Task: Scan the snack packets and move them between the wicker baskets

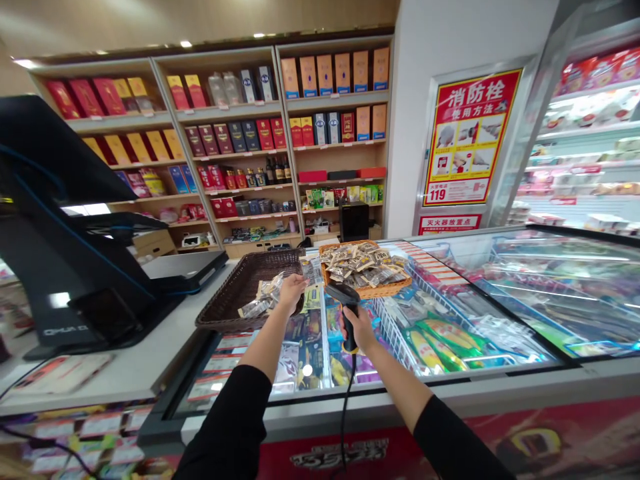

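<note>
My left hand (pixel 293 292) pinches a small clear snack packet (pixel 313 271) above the freezer glass, between two baskets. Closed round the handle of a black barcode scanner (pixel 350 301) is my right hand (pixel 361 329); the scanner's head points left, toward the packet. A dark brown wicker basket (pixel 220 297) lies to the left with a few similar packets (pixel 265 297) in it. On the far side, a lighter orange wicker basket (pixel 383 291) holds a heap of small packets (pixel 365 263).
Both baskets rest on a glass-topped chest freezer (pixel 450 393) full of frozen goods. A black cash register (pixel 85 233) and a scale (pixel 190 270) occupy the left counter. The scanner's cord (pixel 346 413) hangs down the freezer front. Shelves of boxes (pixel 240 137) line the back.
</note>
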A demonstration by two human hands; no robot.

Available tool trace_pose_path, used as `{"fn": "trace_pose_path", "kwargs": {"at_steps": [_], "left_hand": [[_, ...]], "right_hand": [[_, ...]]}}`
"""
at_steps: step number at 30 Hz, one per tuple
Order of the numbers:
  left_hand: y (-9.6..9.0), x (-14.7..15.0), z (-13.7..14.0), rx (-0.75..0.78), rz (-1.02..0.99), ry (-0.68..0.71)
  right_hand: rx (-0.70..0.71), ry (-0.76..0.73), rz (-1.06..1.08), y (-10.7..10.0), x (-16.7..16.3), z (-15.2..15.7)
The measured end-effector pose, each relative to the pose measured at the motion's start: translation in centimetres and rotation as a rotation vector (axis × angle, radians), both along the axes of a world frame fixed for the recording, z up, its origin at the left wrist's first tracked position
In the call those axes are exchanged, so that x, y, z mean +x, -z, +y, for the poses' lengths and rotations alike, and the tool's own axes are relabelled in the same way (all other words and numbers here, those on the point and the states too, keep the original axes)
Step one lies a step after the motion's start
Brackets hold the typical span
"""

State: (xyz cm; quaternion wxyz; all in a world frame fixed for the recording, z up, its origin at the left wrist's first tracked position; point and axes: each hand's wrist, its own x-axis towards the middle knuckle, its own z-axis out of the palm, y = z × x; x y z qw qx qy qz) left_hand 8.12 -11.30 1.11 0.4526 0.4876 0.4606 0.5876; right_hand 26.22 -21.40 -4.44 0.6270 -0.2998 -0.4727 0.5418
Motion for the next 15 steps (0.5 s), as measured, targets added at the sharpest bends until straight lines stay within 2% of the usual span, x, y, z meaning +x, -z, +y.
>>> {"fn": "trace_pose_path", "kwargs": {"at_steps": [9, 15], "left_hand": [[1.0, -0.1, 0.9, 0.040, 0.041, 0.022], [1.1, -0.2, 0.9, 0.031, 0.088, -0.002]], "right_hand": [[-0.035, -0.010, -0.068, 0.2, -0.5, 0.0], [-0.034, -0.020, -0.059, 0.4, -0.4, 0.1]]}}
